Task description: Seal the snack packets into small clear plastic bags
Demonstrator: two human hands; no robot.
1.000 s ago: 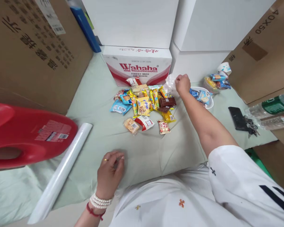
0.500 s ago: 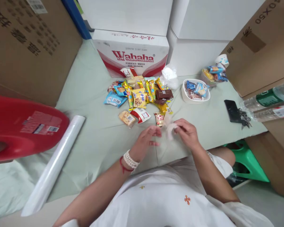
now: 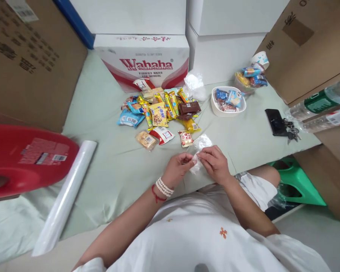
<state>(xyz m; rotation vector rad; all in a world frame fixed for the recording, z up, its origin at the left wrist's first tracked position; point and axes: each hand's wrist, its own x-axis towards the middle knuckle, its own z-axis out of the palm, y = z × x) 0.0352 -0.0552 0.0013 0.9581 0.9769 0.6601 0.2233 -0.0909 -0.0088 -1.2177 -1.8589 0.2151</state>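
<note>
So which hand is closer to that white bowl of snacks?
The right. The right hand lies below and a little left of the bowl, pinching a clear bag. The left hand holds the same bag, further left, so farther from the bowl.

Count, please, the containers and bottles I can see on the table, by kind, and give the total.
White bowl with snacks: 1
Clear tub with snacks: 1
Paper cup: 1
Water bottles: 2
Clear bag held by left hand and right hand: 1
Total: 6
</note>
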